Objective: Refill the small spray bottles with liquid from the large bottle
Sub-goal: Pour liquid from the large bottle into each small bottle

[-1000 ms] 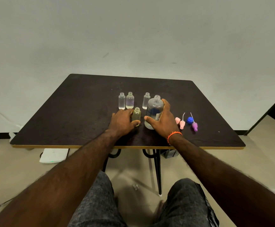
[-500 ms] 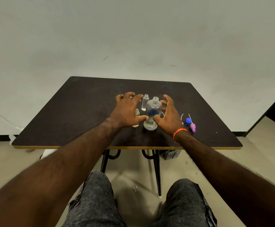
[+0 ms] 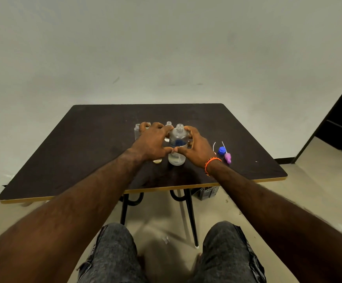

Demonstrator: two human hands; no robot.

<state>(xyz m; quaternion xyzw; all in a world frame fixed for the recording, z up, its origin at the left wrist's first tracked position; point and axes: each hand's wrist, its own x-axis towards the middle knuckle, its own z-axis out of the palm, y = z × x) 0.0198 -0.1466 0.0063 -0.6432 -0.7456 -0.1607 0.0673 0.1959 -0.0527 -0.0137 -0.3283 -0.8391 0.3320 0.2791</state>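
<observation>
Large bottle stands upright on the counter, near the front-centre, cap off, neck open. Clear body with a blue mark on the label; some liquid low inside, level hard to read.

Both hands cup it. Right hand wraps the right side, thumb across the front; its grip looks closed on the bottle. Left hand curls in from the left, thumb tip meeting the right thumb in front of the bottle. Whether the left fingers actually press the bottle or just hover beside it can't be told; they also cover part of the small-bottle row.

Small spray bottles: one shows at the left behind the left hand, another pokes up just behind the large bottle, both uncapped. A yellowish one sits under the left wrist, mostly hidden. Fill levels unreadable.

Off to the right, apart from the bottles: blue cap, purple spray top with dip tube, and a white tube partly hidden by the right hand.

Step, as a judgement: securing the large bottle before a pour. No pour underway, since the bottle is upright on the counter.

Next move calls for lifting it clear, freeing the left hand to steady one small bottle, then a slow tilt; narrow necks make spills likely.
</observation>
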